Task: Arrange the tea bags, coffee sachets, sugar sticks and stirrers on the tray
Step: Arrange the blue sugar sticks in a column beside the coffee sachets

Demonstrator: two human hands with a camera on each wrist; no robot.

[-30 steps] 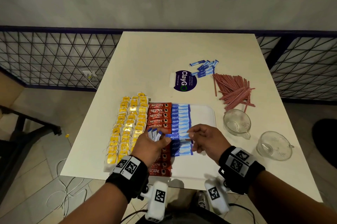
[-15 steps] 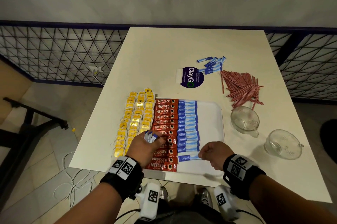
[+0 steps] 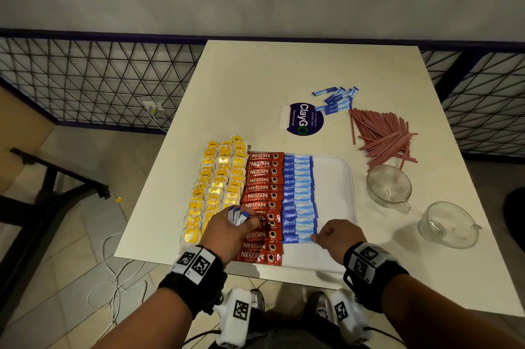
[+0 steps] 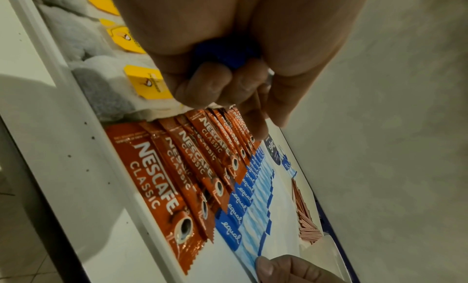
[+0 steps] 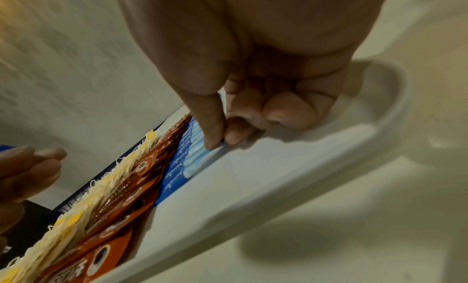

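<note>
A white tray (image 3: 338, 183) holds a column of yellow-tagged tea bags (image 3: 218, 186), a column of red coffee sachets (image 3: 262, 195) and a column of blue sugar sticks (image 3: 299, 195). My right hand (image 3: 335, 236) pinches the right end of the nearest sugar stick (image 3: 297, 238), which lies on the tray at the foot of the blue column; the right wrist view shows thumb and forefinger (image 5: 215, 141) closed on its edge. My left hand (image 3: 231, 229) hovers over the coffee sachets and grips a small bunch of sugar sticks (image 3: 237, 215). Red stirrers (image 3: 383, 137) lie loose at the far right.
More loose sugar sticks (image 3: 336, 98) lie at the back of the table beside a round purple sticker (image 3: 305, 122). Two glass cups (image 3: 387, 188) (image 3: 447, 225) stand right of the tray. The tray's right third is bare. The table's front edge is close to my wrists.
My right hand carried one sugar stick from near the left hand down to the foot of the blue column and laid it there. The left hand kept its bunch.
</note>
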